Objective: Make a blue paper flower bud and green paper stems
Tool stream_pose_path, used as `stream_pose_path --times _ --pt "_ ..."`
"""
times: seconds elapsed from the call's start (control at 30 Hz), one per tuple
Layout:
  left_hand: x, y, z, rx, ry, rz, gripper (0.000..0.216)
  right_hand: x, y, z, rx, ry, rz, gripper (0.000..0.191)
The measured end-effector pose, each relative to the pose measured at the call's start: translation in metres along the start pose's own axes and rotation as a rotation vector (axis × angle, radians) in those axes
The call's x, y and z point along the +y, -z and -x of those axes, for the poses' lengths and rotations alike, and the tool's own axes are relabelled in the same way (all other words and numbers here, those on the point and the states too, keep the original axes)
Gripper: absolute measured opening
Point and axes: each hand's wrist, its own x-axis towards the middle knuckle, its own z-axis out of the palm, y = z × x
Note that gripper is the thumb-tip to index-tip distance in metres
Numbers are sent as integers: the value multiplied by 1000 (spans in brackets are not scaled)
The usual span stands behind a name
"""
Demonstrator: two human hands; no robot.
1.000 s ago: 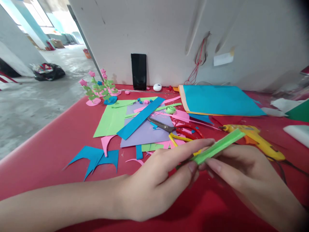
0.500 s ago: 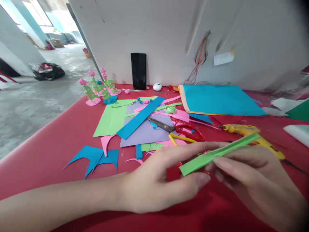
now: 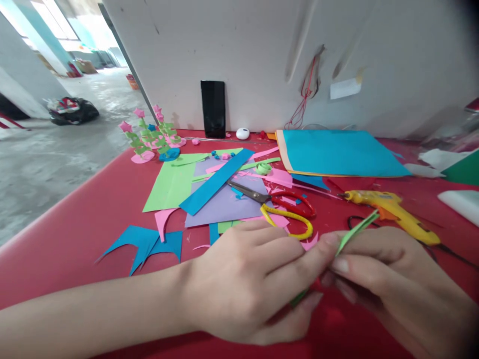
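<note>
A folded strip of green paper (image 3: 358, 231) is held between my two hands above the red table. My right hand (image 3: 389, 269) pinches it between thumb and fingers, and its far end sticks out up and to the right. My left hand (image 3: 258, 279) is closed over the near part, with its index fingertip pressed against the strip beside the right thumb. A bit of green shows under the left fingers; the rest of the strip is hidden. Just beyond the hands lie scissors (image 3: 258, 195) with one red and one yellow handle, blades pointing left.
A yellow glue gun (image 3: 392, 209) lies at the right. Blue sheets (image 3: 344, 152) are stacked behind it. Green paper (image 3: 168, 184), a blue strip (image 3: 217, 182) and blue scraps (image 3: 145, 244) spread leftward. Paper flowers (image 3: 149, 137) stand at the back left; a phone (image 3: 213, 109) leans on the wall.
My left hand has turned over and its fingers have closed onto the green strip. The strip has tilted more upright and shows its narrow edge. My right hand keeps its pinch.
</note>
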Motion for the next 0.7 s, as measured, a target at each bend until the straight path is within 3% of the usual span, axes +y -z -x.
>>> stream_pose_path --times 0.1,0.3,0.7 --pt "2 -2 1 0 49 49 43 -1 -1 -4 -1 3 6 27" --pt "10 -1 2 18 348 512 49 -8 -5 -10 55 126 -12 17" --pt "11 2 4 -27 537 920 44 -15 -10 -10 26 284 68 26"
